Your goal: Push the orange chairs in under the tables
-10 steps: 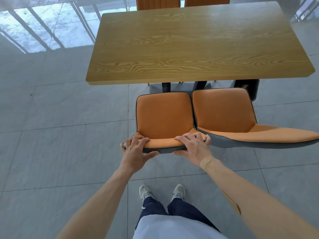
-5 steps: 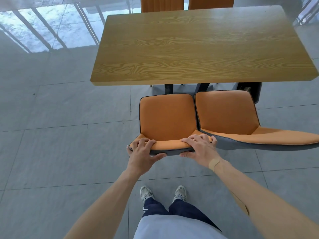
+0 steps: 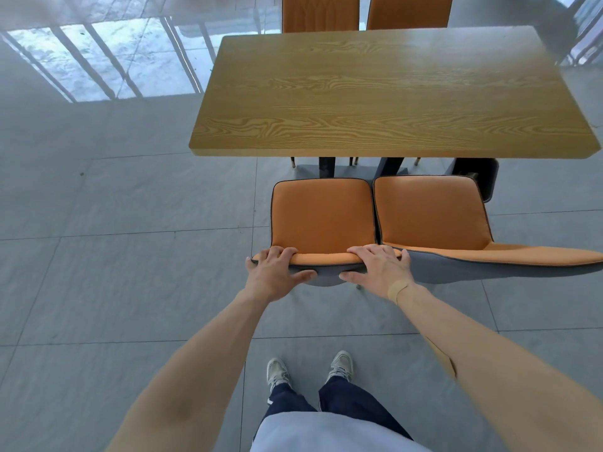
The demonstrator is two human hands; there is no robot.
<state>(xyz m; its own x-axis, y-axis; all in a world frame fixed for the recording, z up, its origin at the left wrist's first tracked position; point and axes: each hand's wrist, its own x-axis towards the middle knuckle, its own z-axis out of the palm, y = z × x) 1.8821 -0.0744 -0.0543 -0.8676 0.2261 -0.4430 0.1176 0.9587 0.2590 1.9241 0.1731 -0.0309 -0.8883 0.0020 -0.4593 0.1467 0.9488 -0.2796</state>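
Observation:
Two orange chairs with grey shells stand side by side in front of a wooden table (image 3: 385,93). The left orange chair (image 3: 323,216) has its seat just short of the table's near edge. My left hand (image 3: 274,275) grips the left end of its backrest top. My right hand (image 3: 380,267) grips the right end, fingers curled over the orange padding. The right orange chair (image 3: 430,213) touches the left one, and its backrest stretches off to the right. The chairs' legs are mostly hidden.
Two more orange chairs (image 3: 365,11) stand at the table's far side. The floor is grey tile (image 3: 114,272), with bright window reflections at the far left. My feet (image 3: 310,370) are just behind the left chair. Dark table legs (image 3: 326,166) show under the top.
The two chairs and my hands now sit closer to the table's near edge than a second ago. My grip on the backrest is unchanged.

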